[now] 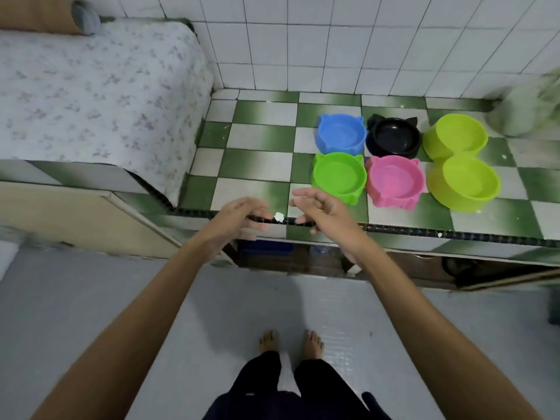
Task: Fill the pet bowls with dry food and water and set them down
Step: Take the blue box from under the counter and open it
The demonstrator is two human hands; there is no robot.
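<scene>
- Pet bowls, six wells in all, grouped on the green-and-white checked counter (260, 165), ahead and to the right of both hands.
- Green bowl (338, 176) with cat ears nearest, just beyond the right hand (322, 210), not touched.
- Pink bowl (395, 184) just right of the green one, rims nearly meeting.
- Blue bowl (341, 133) behind the green, farther from the hands; black bowl (393, 137) beside it, behind the pink.
- Lime double bowl (460, 160) farthest right of the hands, two round wells joined, one behind the other.
- All bowls upright, open side up; no food seen inside; water cannot be told.
- Left hand (239, 215) over the counter's front edge, fingers loosely spread and slightly bent, holding nothing.
- Right hand beside it, a small gap between, fingers relaxed and fanned toward the left hand, holding nothing.
- Small white speck (278, 216) on the counter edge between the two hands' fingertips.
- Floral cloth (100, 83) draped over the raised surface left of and beyond the left hand.
- White tiled wall (363, 40) behind the bowls.
- Blurred pale object (524, 110) at far right, past the lime bowl; cannot tell what.
- Bare feet (291, 344) and dark trousers on grey floor below the arms.
</scene>
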